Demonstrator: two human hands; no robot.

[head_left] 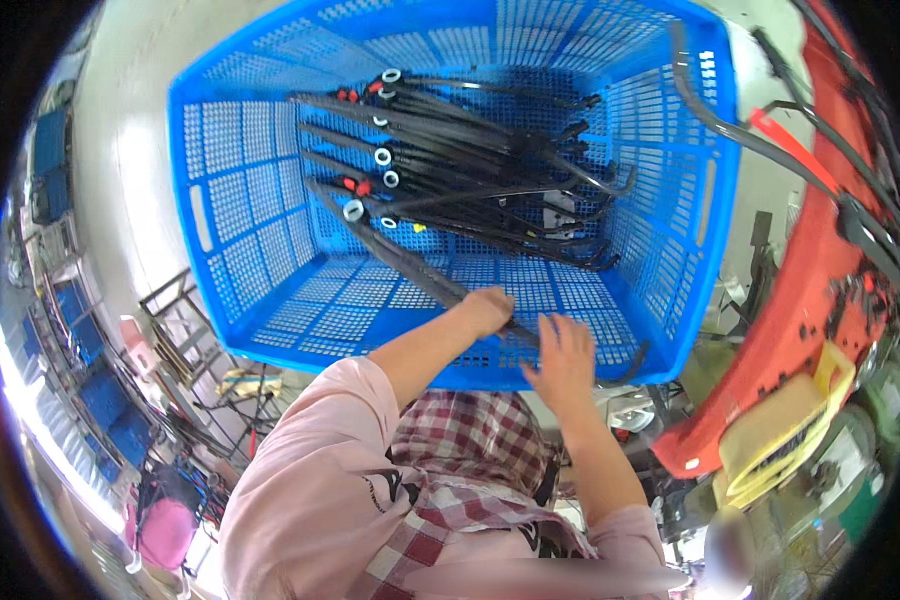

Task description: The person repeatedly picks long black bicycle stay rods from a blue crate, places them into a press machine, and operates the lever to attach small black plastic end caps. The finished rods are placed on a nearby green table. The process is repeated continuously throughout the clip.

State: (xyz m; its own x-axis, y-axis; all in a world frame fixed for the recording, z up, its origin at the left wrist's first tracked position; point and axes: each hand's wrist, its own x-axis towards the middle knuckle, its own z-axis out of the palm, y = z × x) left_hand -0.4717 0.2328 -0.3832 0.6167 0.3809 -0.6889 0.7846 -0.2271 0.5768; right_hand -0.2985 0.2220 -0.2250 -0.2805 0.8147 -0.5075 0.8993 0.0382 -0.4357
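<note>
Left hand (487, 310) clenched around a black hose (410, 265), right hand (563, 360) spread beside it, steadying it into the blue crate (210, 215).

A long black hose (410, 262) runs on a slant across the floor of the blue perforated crate (260, 200), its far end capped by a pale ring at upper left, its near end down at the crate's front wall under the left hand (487, 309), which is closed around it, while the right hand (562, 362) lies spread over the same end just beside it. Behind it, a heap of like black hoses (470, 170) fills the back of the crate, lying mostly side by side with white ring ends and a few red fittings pointing left and their curved ends bunched to the right.
</note>
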